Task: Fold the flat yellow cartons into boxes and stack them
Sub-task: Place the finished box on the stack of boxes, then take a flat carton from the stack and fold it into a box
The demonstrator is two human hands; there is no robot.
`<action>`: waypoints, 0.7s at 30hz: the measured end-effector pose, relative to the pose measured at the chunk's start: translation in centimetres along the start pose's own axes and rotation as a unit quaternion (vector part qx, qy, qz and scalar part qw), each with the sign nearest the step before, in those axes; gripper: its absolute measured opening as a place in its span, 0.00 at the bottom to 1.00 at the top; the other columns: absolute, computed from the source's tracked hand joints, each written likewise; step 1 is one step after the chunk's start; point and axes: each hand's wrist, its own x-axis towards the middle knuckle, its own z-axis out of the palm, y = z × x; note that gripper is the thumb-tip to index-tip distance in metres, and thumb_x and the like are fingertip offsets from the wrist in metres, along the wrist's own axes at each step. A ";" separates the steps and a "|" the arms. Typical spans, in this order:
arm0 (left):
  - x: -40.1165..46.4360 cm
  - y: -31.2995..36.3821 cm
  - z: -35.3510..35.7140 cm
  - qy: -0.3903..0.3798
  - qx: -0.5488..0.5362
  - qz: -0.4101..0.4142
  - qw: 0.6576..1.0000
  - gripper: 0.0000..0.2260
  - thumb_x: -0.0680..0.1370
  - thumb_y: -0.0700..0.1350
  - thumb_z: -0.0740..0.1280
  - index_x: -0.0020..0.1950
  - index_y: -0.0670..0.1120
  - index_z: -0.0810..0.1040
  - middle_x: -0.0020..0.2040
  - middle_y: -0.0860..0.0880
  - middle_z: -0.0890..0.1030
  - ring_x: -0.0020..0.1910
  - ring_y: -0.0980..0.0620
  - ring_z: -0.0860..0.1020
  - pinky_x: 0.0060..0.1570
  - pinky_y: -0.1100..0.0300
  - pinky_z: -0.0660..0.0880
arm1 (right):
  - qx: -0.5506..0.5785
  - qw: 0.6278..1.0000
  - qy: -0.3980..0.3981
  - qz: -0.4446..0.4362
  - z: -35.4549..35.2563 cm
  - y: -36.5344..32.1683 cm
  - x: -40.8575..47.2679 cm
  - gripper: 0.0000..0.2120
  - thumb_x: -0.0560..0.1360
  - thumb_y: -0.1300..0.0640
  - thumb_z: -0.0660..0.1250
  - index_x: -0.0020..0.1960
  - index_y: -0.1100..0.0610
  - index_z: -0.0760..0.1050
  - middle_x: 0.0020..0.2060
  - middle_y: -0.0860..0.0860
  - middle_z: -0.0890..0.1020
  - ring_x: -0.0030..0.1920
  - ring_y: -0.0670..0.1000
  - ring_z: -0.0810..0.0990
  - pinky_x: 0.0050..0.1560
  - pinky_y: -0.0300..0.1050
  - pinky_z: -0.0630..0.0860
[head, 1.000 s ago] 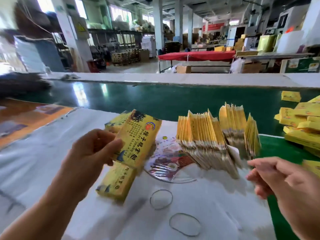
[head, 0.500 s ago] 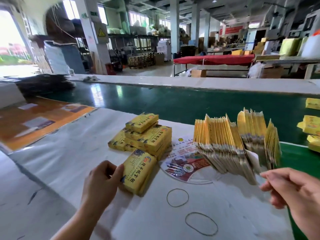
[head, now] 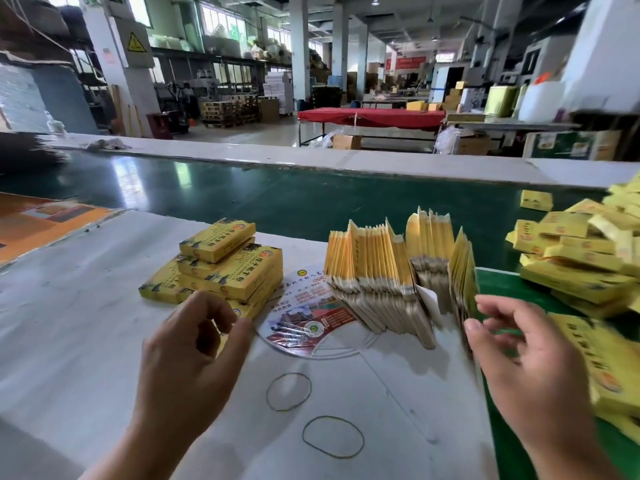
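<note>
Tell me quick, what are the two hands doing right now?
Left hand: fingers loosely curled, holding nothing, just in front of the stack of folded boxes.
Right hand: open, fingers reaching to the flat cartons, holding nothing yet.

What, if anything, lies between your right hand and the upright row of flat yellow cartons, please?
Nothing visible does. The right hand is already at the near right end of the flat cartons, its fingers spread beside them.

We see bare white counter [head: 69, 323] left of the stack of folded yellow boxes [head: 221, 268]. Ahead, the upright row of flat yellow cartons [head: 377, 268] blocks passage; two thin rubber bands [head: 289, 391] lie nearer us.
</note>
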 end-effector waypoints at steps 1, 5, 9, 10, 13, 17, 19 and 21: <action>0.1 1.2 1.0 -0.028 -0.023 0.022 0.999 0.09 0.69 0.54 0.68 0.37 0.49 0.74 0.28 0.49 0.74 0.24 0.56 0.67 0.25 0.70 0.62 | -0.018 1.000 0.001 0.008 0.2 0.2 0.0 0.18 0.72 0.64 0.73 0.61 0.60 0.78 0.50 0.53 0.81 0.48 0.49 0.80 0.46 0.36 0.78; 1.2 5.0 5.4 -0.101 -0.099 0.092 0.986 0.09 0.70 0.53 0.67 0.34 0.51 0.73 0.29 0.52 0.75 0.25 0.56 0.69 0.25 0.70 0.63 | -0.057 0.992 -0.052 0.095 0.5 1.0 0.3 0.34 0.73 0.59 0.73 0.76 0.57 0.64 0.70 0.55 0.73 0.69 0.53 0.71 0.66 0.48 0.70; 2.6 7.5 9.8 -0.149 -0.109 0.149 0.971 0.09 0.72 0.48 0.68 0.33 0.53 0.71 0.31 0.57 0.75 0.27 0.57 0.70 0.26 0.71 0.64 | -0.068 0.970 -0.152 0.180 0.9 1.7 0.8 0.38 0.76 0.53 0.67 0.80 0.47 0.51 0.78 0.47 0.61 0.77 0.48 0.59 0.75 0.47 0.60; 2.9 7.9 10.8 -0.154 -0.111 0.154 0.970 0.10 0.72 0.48 0.69 0.33 0.53 0.71 0.30 0.57 0.74 0.27 0.58 0.71 0.26 0.71 0.65 | -0.070 0.964 -0.165 0.197 1.1 1.8 0.9 0.38 0.76 0.53 0.65 0.80 0.45 0.50 0.78 0.46 0.60 0.77 0.49 0.60 0.75 0.50 0.61; 3.2 7.9 13.1 -0.168 -0.123 0.162 0.965 0.11 0.73 0.45 0.70 0.33 0.52 0.72 0.27 0.55 0.74 0.28 0.55 0.72 0.25 0.68 0.67 | -0.074 0.949 -0.194 0.238 1.7 2.4 1.4 0.37 0.75 0.51 0.62 0.79 0.42 0.50 0.76 0.47 0.66 0.70 0.51 0.71 0.69 0.53 0.71; 1.6 6.0 13.9 -0.178 -0.168 0.140 0.959 0.11 0.73 0.52 0.67 0.32 0.54 0.71 0.29 0.57 0.76 0.25 0.58 0.72 0.25 0.73 0.64 | -0.118 0.951 -0.224 0.175 1.7 2.7 1.3 0.27 0.78 0.53 0.61 0.76 0.45 0.64 0.49 0.49 0.82 0.40 0.46 0.77 0.38 0.40 0.72; 1.5 5.1 13.7 -0.176 -0.198 0.117 0.957 0.10 0.73 0.52 0.66 0.32 0.54 0.72 0.27 0.58 0.75 0.24 0.61 0.69 0.25 0.75 0.62 | -0.147 0.956 -0.212 0.136 1.5 2.7 1.4 0.19 0.78 0.56 0.61 0.69 0.49 0.74 0.38 0.49 0.80 0.32 0.45 0.73 0.32 0.41 0.67; 1.8 4.7 13.5 -0.164 -0.217 0.102 0.957 0.09 0.73 0.50 0.67 0.33 0.53 0.73 0.26 0.58 0.74 0.23 0.62 0.68 0.25 0.73 0.63 | -0.177 0.960 -0.187 0.107 1.4 2.4 1.4 0.12 0.77 0.59 0.60 0.56 0.53 0.79 0.30 0.49 0.75 0.28 0.46 0.68 0.29 0.44 0.63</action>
